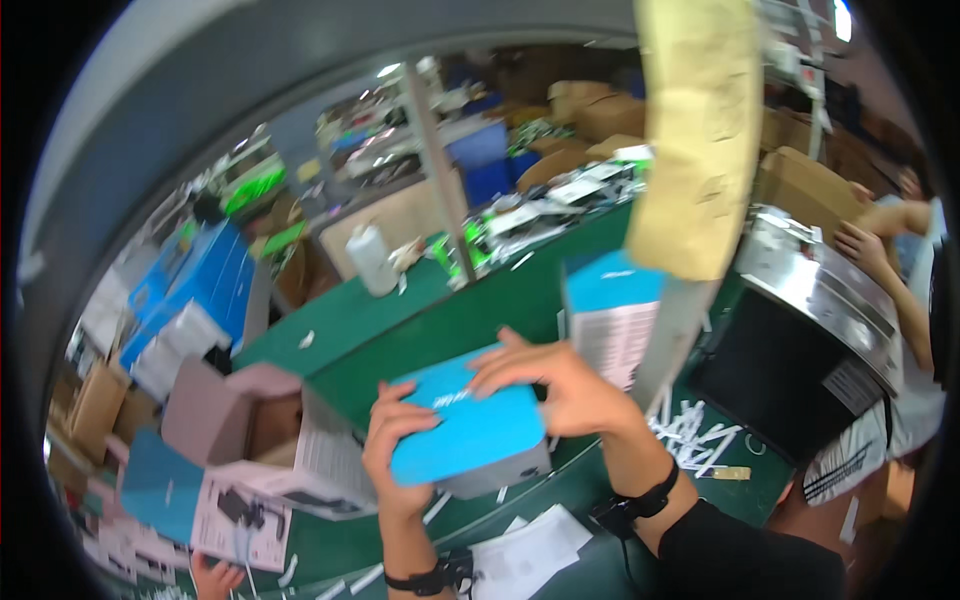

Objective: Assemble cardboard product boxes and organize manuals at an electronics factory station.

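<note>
A small carton with a bright blue top (470, 412) and a grey side is between my hands, above the green bench. My left hand (392, 445) grips its left end, with fingertips over the top edge. My right hand (565, 385) lies across the far right part of the top, its fingers bent on the blue face and the thumb side at the right end. To the left stands an open pinkish-white box (325, 455) with its flaps raised. Behind my right hand is another box with a blue top and printed white side (612, 330).
White paper sheets (530, 555) lie below the carton. Right of my arm are loose white strips (690, 435), a cutter-like yellow piece (728, 473) and a black-and-metal machine (800, 350). A co-worker's hands (868, 250) are beyond it; another person's hand (215, 578) shows lower left.
</note>
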Demonstrator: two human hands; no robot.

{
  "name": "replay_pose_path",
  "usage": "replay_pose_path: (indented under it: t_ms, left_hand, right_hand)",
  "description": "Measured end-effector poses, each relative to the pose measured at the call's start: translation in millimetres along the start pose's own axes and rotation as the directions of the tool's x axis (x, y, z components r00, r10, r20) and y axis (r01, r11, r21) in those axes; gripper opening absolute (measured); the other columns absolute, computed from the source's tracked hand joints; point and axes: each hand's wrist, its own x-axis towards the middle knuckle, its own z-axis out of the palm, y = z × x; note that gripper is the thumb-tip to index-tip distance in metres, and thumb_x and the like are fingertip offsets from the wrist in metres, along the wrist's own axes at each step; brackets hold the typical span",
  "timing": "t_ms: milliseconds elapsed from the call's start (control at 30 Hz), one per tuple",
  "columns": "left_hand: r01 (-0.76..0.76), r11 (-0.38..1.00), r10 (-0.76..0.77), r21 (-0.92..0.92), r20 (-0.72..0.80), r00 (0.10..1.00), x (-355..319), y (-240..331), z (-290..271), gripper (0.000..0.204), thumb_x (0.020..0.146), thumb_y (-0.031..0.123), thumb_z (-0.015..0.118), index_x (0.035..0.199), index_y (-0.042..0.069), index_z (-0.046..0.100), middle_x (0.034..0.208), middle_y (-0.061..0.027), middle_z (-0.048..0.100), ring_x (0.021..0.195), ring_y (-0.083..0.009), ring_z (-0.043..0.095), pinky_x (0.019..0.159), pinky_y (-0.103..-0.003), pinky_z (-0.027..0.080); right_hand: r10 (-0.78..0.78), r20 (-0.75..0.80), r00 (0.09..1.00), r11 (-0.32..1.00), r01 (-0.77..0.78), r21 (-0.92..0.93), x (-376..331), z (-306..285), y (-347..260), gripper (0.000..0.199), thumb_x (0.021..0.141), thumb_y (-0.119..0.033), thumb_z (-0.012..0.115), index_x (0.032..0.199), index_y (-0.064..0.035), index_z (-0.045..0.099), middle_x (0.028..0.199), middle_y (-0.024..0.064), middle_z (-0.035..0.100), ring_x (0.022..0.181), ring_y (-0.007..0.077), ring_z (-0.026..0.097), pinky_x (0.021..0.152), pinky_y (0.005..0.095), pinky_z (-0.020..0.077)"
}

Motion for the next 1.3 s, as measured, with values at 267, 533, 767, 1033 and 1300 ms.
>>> replay_pose_path:
  t_ms: [267, 533, 767, 1033, 1300]
  left_hand:
    - [0.086, 0.986, -0.089, -0.141, -0.017, 0.996, -5.1, 9.0, 16.5, 0.065, 0.075, 0.064, 0.076, 0.104, 0.007, 0.064, 0.121, -0.0176, 0.061, 0.131, -0.0443, 0.047, 0.111, -0.061, 0.032]
    - [0.039, 0.972, -0.104, -0.230, -0.275, 0.956, -0.1, 20.3, 44.0, 0.058, 0.082, 0.029, 0.077, 0.125, 0.000, 0.051, 0.123, -0.0200, 0.059, 0.124, -0.0371, 0.053, 0.106, -0.048, 0.041]
    - [0.182, 0.979, -0.195, -0.088, -0.175, 0.965, -3.4, 42.3, 29.0, 0.034, 0.091, 0.015, 0.071, 0.118, -0.004, 0.062, 0.133, -0.0230, 0.060, 0.133, -0.0415, 0.050, 0.112, -0.051, 0.036]
    - [-0.179, 0.915, 0.228, 0.360, -0.098, 0.969, -4.0, 39.2, 34.5, 0.028, 0.095, 0.018, 0.070, 0.112, -0.004, 0.067, 0.124, -0.0216, 0.066, 0.129, -0.0481, 0.053, 0.106, -0.056, 0.043]
    - [-0.339, 0.796, 0.435, 0.501, -0.084, 0.897, -11.8, 40.0, 51.9, 0.032, 0.089, 0.021, 0.079, 0.105, -0.004, 0.068, 0.108, -0.0180, 0.069, 0.106, -0.0406, 0.065, 0.100, -0.058, 0.051]
  right_hand:
    - [-0.251, -0.010, 0.968, 0.963, 0.248, -0.106, -26.8, 26.0, 26.3, 0.059, 0.073, -0.039, 0.087, 0.119, -0.0097, 0.065, 0.123, 0.0090, 0.062, 0.127, 0.0342, 0.050, 0.119, 0.0634, 0.0118]
    - [-0.219, -0.277, 0.935, 0.975, 0.218, -0.035, -31.5, 43.1, 33.1, 0.040, 0.080, -0.026, 0.083, 0.111, -0.0067, 0.065, 0.115, 0.0072, 0.065, 0.117, 0.0309, 0.057, 0.118, 0.0582, 0.0208]
    - [-0.080, -0.279, 0.957, 0.978, 0.129, 0.161, -29.4, 36.4, 13.4, 0.028, 0.081, -0.019, 0.080, 0.100, -0.0063, 0.064, 0.108, 0.0071, 0.063, 0.116, 0.0292, 0.055, 0.119, 0.0583, 0.0176]
    - [-0.269, -0.393, 0.879, 0.945, 0.319, 0.067, -41.2, 38.4, 30.6, 0.014, 0.089, -0.016, 0.072, 0.097, -0.0060, 0.066, 0.105, 0.0081, 0.060, 0.118, 0.0333, 0.053, 0.119, 0.0620, 0.0152]
    - [-0.331, -0.394, 0.858, 0.931, 0.365, 0.013, -43.5, 37.8, 26.3, 0.012, 0.087, -0.012, 0.071, 0.092, -0.0029, 0.067, 0.101, 0.0086, 0.066, 0.114, 0.0339, 0.057, 0.121, 0.0642, 0.0124]
